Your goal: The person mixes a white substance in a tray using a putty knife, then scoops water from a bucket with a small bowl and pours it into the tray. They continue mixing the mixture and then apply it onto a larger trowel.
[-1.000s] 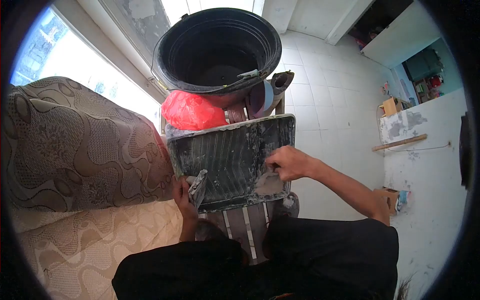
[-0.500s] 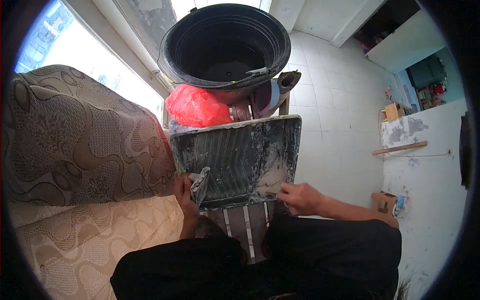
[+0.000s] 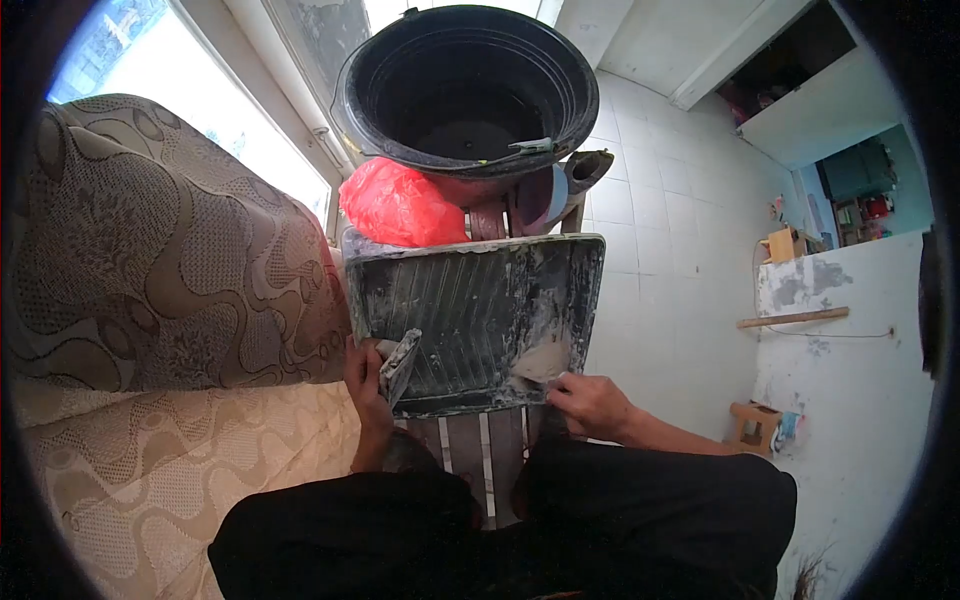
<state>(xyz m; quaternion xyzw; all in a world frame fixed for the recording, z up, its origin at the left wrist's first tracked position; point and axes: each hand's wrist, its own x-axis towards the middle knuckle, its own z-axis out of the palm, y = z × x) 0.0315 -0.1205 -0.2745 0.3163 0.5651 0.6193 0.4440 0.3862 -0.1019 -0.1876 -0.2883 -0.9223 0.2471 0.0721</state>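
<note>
A dark grey ribbed tray (image 3: pixel 470 320), streaked with whitish plaster, fills the frame's centre; above it sit a black bucket (image 3: pixel 465 85) and a bright red plastic bag (image 3: pixel 400 205). At left, beige-brown fabric (image 3: pixel 160 250) carries a swirling pattern. White floor tiles (image 3: pixel 670 260) spread at right.

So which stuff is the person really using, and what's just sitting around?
In use: left hand gripping a plaster-caked scraper; right hand at the grey ribbed plastic tray.
Lying about: big black bucket, red plastic bag, patterned beige sofa.
</note>
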